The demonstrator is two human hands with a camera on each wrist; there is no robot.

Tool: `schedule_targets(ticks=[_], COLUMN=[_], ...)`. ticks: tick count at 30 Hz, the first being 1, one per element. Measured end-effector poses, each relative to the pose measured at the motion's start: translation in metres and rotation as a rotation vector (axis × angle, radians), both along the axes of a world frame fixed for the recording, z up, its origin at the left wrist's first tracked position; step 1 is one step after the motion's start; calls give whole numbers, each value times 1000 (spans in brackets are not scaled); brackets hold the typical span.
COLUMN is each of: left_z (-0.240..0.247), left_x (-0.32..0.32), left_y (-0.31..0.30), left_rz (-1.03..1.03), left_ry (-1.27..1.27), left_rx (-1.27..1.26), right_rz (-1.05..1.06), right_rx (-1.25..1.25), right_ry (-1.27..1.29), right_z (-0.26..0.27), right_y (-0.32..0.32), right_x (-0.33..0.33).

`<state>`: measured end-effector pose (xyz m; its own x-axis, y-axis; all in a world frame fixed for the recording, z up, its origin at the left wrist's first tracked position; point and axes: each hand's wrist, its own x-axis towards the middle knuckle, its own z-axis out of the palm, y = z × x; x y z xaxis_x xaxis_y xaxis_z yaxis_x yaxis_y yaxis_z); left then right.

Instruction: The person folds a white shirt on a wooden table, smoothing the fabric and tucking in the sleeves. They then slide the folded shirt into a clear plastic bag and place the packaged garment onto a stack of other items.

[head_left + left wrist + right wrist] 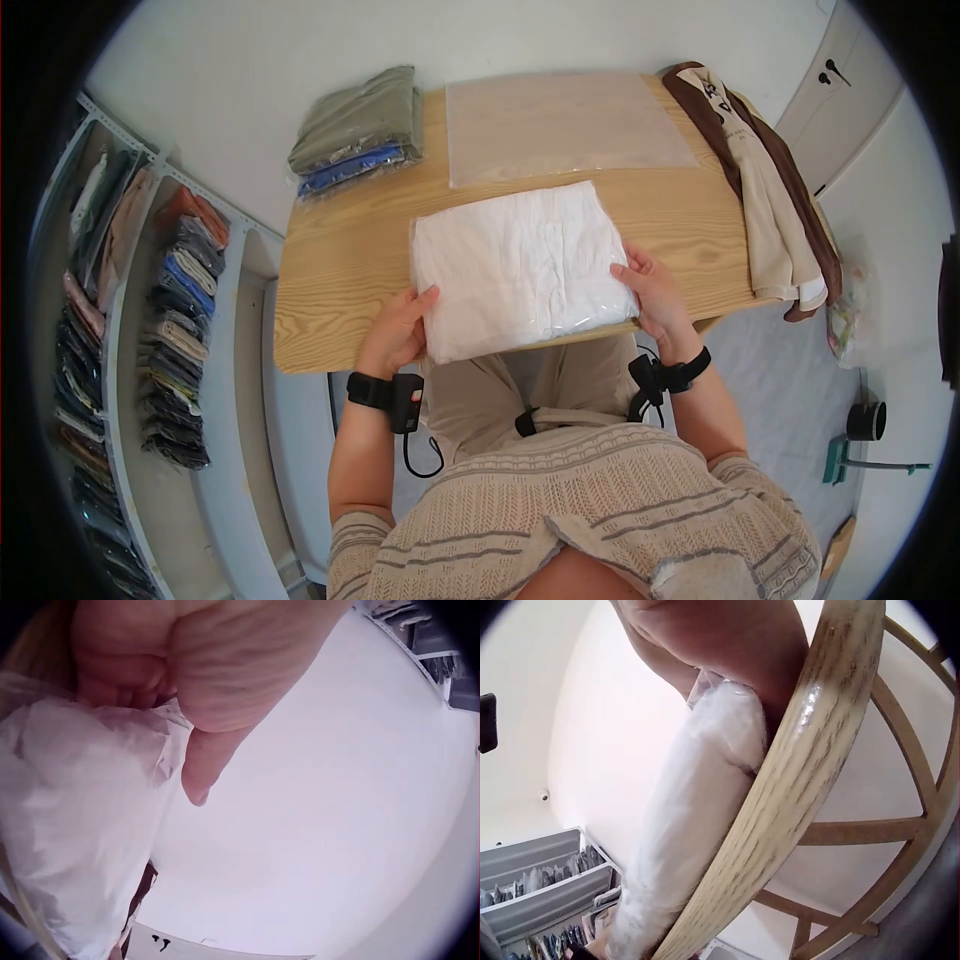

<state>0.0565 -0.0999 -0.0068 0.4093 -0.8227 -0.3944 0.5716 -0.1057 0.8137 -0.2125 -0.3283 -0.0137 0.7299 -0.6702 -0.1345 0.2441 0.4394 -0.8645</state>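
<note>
A folded white garment in a clear plastic bag [520, 270] lies at the near edge of the wooden table, its front side reaching over the edge. My left hand [398, 328] holds its left side, thumb along the top. In the left wrist view, the curled fingers of that hand [225, 660] go under the crinkled plastic [135, 735]. On the opposite side, my right hand [655, 288] grips the package's right edge, thumb above and the other fingers partly hidden. The right wrist view shows the thick white bundle [690, 780] close over the table's rim, beneath the right hand [727, 637].
A flat clear plastic bag [570, 125] lies at the back of the table [340, 270]. Bagged olive and blue garments [360, 125] are stacked at back left. A brown and beige garment [755, 180] drapes over the right side. Shelves of bagged clothes [180, 330] stand left.
</note>
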Motion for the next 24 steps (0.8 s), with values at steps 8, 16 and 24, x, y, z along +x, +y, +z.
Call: schedule_targets(ticks=[8, 16, 24], left_z=[20, 118, 192], left_x=[-18, -23, 42], left_y=[-10, -9, -33], left_rz=[-77, 83, 372], left_ry=[-76, -363, -597], left_rx=[64, -148, -222], right_rz=[-108, -277, -576], right_rx=[-32, -268, -1157], right_ry=[71, 170, 505], right_z=[-2, -10, -22], right_y=[2, 8, 24], right_x=[0, -17, -13])
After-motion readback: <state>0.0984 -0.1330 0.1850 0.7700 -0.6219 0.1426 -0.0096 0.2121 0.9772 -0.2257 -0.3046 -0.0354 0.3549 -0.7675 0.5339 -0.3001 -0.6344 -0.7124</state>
